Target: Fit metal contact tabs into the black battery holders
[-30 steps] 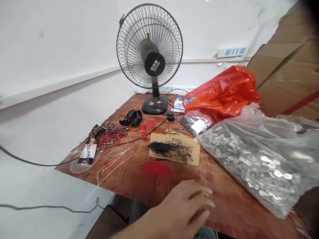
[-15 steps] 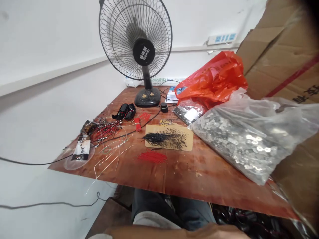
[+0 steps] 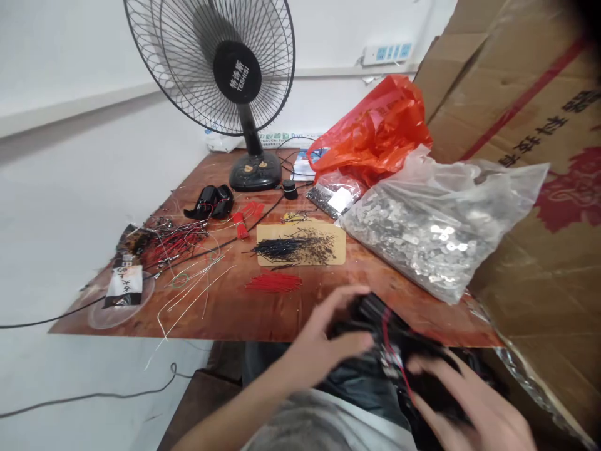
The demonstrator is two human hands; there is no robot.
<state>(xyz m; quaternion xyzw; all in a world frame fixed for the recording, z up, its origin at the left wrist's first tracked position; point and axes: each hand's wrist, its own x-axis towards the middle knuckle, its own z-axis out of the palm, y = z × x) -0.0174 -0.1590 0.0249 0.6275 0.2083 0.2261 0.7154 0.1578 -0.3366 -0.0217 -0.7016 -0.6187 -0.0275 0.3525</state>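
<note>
From the head view I see both hands low at the near edge of the counter [image 3: 225,313]. My left hand [image 3: 323,341] has its grip around a black bundle of parts with red wires [image 3: 389,341], fingers spread over the top and thumb under it. The bundle sits at the counter's front edge, partly over my lap. My right hand [image 3: 464,401] presses on the same bundle from the right and below; its fingers are blurred, so I cannot tell whether that grip is clenched or loose.

Just beyond the left hand lies 1 small heap of red wire pieces [image 3: 273,283]. Behind that, a tan card [image 3: 335,250] carries a pile of black wire pieces [image 3: 291,247]. To the right, a clear bag of silvery metal pieces [image 3: 422,241] slumps on the counter, touching a cardboard box [image 3: 530,163] that fills the right side. An orange plastic bag [image 3: 375,134] rests behind the clear bag.

At the back stands a black desk fan [image 3: 211,69], facing me. On the left part of the counter, thin pale wires [image 3: 197,291] trail toward the edge, near a tangle of red leads [image 3: 176,244] and a labelled packet [image 3: 123,285].
</note>
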